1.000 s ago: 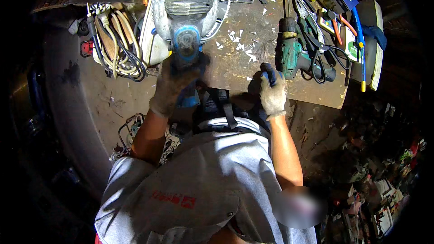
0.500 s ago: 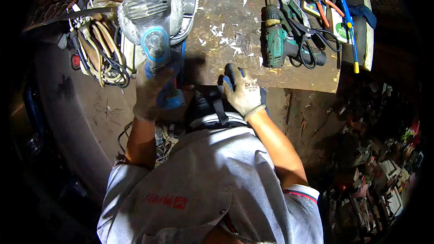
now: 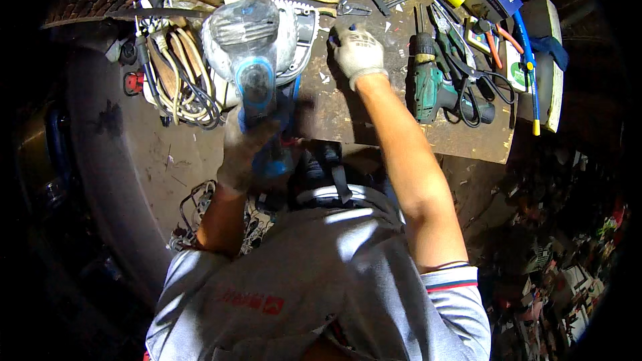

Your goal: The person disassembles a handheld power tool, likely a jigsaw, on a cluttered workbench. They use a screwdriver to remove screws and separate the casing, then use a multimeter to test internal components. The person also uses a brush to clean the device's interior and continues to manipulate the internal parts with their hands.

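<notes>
Clamping the left hand [image 3: 243, 150] around a dusty power tool [image 3: 254, 80] at eleven o'clock; holding the right hand [image 3: 359, 50] curled over the bench [image 3: 461, 140] at twelve, too hidden to tell its grip. Best to keep the tool steady, clear of that hand.

Main thing here is a chunky cordless power tool [image 3: 255, 83], blue handle with a big grey head that's caked in pale dust. It's left of centre in the frame, head pointing up, bulky blue end down past the worktop edge, handle wrapped by the left hand [image 3: 244, 150]. There's a pale toothed-edge piece just right of the head, can't tell if it's attached. Then you've got small white scraps [image 3: 325, 77], some pointy, scattered loose upper centre on the worktop [image 3: 348, 117], some of them hidden by the right hand [image 3: 359, 50].
</notes>
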A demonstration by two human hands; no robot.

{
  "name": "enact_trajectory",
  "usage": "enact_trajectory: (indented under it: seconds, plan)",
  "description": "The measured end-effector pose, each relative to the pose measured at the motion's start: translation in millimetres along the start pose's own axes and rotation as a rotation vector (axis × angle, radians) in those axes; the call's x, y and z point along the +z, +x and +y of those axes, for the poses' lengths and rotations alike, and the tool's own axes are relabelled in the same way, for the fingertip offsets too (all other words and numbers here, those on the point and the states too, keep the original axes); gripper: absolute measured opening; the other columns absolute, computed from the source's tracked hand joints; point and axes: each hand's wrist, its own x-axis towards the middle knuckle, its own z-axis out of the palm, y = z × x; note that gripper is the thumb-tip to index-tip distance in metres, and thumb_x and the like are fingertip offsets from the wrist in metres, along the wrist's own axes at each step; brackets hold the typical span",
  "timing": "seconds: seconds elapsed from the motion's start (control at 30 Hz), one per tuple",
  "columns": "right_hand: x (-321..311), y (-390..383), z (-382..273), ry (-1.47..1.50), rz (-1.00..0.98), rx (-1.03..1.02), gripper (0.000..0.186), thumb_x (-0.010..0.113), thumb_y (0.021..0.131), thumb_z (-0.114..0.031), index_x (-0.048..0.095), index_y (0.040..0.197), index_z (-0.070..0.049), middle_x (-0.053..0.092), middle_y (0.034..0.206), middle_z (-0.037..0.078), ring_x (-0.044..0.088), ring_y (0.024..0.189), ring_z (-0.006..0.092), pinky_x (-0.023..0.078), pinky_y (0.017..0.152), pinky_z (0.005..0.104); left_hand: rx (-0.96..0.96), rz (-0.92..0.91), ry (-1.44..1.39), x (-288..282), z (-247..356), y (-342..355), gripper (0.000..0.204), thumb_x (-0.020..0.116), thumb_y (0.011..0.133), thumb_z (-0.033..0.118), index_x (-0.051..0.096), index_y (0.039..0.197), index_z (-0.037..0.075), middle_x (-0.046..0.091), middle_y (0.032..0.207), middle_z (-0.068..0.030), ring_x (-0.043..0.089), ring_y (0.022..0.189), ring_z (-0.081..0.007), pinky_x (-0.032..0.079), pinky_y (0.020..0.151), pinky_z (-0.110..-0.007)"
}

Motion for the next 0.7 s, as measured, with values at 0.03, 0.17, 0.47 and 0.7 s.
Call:
enact_trajectory:
  seconds: [0.03,0.17,0.47,0.7]
  plan:
    - [-3.2,2.0,-5.7,0.012,0.000,0.020,0.033,0.061,0.084,-0.025,0.063,0.117,-0.016,0.062,0.115,0.021,0.063,0.103,0.0369,0.052,0.085,0.0459,0.009,0.013,-0.005,1.3,-0.2,-0.4,0.043,0.074,0.079,0.026,0.063,0.112,0.001,0.066,0.099,-0.0041,0.061,0.087,-0.0127,0.049,0.079,-0.029]
    - [14.3,10.5,-12.1,-0.048,-0.008,-0.021,0.026,0.056,0.083,-0.018,0.068,0.104,-0.010,0.065,0.110,0.018,0.066,0.099,0.0338,0.053,0.084,0.0437,0.001,0.021,0.017,5.8,4.1,-2.6,0.042,0.075,0.077,0.028,0.064,0.108,0.002,0.066,0.095,-0.0027,0.060,0.085,-0.0123,0.048,0.080,-0.029]
    - [-16.7,-48.6,-3.8,0.081,0.111,0.039,0.025,0.059,0.082,-0.022,0.066,0.095,-0.002,0.065,0.102,0.025,0.066,0.089,0.0381,0.054,0.078,0.0458,-0.019,-0.040,-0.215,15.6,10.1,-7.8,0.040,0.074,0.081,0.018,0.060,0.115,0.002,0.065,0.104,-0.0056,0.062,0.092,-0.0170,0.054,0.080,-0.034]
    - [-16.5,-89.3,37.3,0.113,0.242,0.082,0.029,0.065,0.082,-0.026,0.062,0.103,-0.005,0.062,0.102,0.021,0.064,0.088,0.0380,0.052,0.074,0.0458,-0.135,-0.011,-0.172,7.4,2.6,-5.2,0.045,0.073,0.082,0.010,0.057,0.123,0.000,0.065,0.114,-0.0092,0.064,0.099,-0.0194,0.058,0.078,-0.036]
